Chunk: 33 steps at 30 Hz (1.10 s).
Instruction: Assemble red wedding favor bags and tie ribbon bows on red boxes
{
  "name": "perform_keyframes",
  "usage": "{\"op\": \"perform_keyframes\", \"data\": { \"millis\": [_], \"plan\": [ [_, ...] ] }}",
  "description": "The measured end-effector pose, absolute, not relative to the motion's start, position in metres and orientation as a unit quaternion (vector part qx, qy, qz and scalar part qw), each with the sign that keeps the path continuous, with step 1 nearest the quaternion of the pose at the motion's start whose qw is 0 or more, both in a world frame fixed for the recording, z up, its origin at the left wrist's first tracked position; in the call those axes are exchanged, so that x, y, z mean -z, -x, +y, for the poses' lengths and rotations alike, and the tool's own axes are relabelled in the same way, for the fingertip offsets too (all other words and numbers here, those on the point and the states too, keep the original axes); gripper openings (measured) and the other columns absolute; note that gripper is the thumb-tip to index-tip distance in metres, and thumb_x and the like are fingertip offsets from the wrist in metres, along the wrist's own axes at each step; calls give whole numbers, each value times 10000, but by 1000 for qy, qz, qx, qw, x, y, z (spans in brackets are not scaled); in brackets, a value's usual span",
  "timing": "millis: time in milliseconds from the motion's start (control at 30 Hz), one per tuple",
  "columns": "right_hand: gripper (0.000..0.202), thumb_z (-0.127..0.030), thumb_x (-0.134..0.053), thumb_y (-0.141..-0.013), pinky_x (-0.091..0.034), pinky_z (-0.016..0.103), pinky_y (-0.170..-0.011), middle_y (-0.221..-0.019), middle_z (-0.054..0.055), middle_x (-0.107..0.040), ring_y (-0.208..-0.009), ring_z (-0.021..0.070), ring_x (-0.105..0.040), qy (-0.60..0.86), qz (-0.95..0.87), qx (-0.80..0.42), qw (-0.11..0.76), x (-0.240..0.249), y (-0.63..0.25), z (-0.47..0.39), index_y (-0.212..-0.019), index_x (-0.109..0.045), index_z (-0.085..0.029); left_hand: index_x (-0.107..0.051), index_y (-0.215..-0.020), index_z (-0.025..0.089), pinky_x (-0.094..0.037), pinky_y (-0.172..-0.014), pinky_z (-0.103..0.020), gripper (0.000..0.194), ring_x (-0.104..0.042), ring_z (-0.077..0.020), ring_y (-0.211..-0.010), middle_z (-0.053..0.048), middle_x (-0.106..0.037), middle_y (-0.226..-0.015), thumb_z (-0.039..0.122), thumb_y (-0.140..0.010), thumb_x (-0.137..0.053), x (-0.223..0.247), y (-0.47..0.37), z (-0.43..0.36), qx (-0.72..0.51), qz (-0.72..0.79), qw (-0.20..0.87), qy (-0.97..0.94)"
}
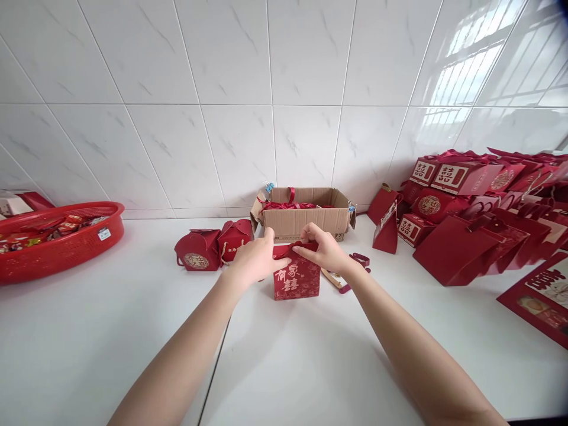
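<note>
A red gift box (297, 280) with pale lettering stands upright on the white table at the centre. My left hand (260, 254) is at the box's upper left, thumb and fingers closed on its top edge. On the upper right, my right hand (322, 248) pinches the top flap between thumb and fingers. The top of the box is partly hidden by both hands. Just behind stands an open cardboard box (306, 222) with red ribbons (291, 195) inside. To the right of the red box lie thin strips (344, 289) on the table.
Two small red boxes (197, 251) stand left of my hands. A red plastic basket (66, 245) of wrapped sweets is at the far left. Many red boxes and bags (461, 244) are stacked on the right, and a tiled wall (235, 142) runs along the back.
</note>
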State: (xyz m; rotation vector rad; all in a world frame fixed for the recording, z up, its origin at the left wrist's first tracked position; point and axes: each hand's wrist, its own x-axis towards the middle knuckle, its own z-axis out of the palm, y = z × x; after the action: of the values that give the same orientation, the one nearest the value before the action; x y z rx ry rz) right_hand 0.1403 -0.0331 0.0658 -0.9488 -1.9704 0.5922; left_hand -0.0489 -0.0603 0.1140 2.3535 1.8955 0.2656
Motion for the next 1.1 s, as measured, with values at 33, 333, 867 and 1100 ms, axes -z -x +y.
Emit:
{"op": "perform_keyframes", "data": {
  "millis": [33,333,867,1100],
  "plan": [
    [273,-421,-577,-801,-325,244,-585,-726,-40,-473,-631,116,-411,377,-789,-236,423,-66,-141,-33,-836,-386,-229,-447,-1037,188,-357,-502,-273,459,-637,-244,-653,-55,-657,-740,530,-749,-553,-117,54,-60,-78,619,79,-778],
    [267,-422,-574,-805,-334,247,-594,-763,-28,-493,-658,122,-430,374,-794,-240,414,-66,-141,-33,-839,-394,-228,-453,-599,201,-259,-430,-228,203,-445,-114,-477,6,-546,-603,342,-726,-527,-138,90,-63,-99,539,215,-808],
    [244,-360,-591,-818,-342,232,-544,-710,-34,-502,-596,103,-425,322,-815,-206,435,-74,-136,-48,-822,-387,-228,-444,-837,227,-455,-545,-208,314,-606,-106,-540,61,-591,-633,403,-747,-688,-144,80,-62,-526,482,165,-681],
    [251,-371,-579,-847,-378,244,-521,-750,0,-557,-628,117,-497,297,-821,-96,478,-84,-135,-64,-823,-369,-233,-589,-710,178,-500,-555,-216,213,-597,-99,-526,11,-624,-637,340,-710,-727,-142,72,-66,-609,442,116,-648]
  ]
}}
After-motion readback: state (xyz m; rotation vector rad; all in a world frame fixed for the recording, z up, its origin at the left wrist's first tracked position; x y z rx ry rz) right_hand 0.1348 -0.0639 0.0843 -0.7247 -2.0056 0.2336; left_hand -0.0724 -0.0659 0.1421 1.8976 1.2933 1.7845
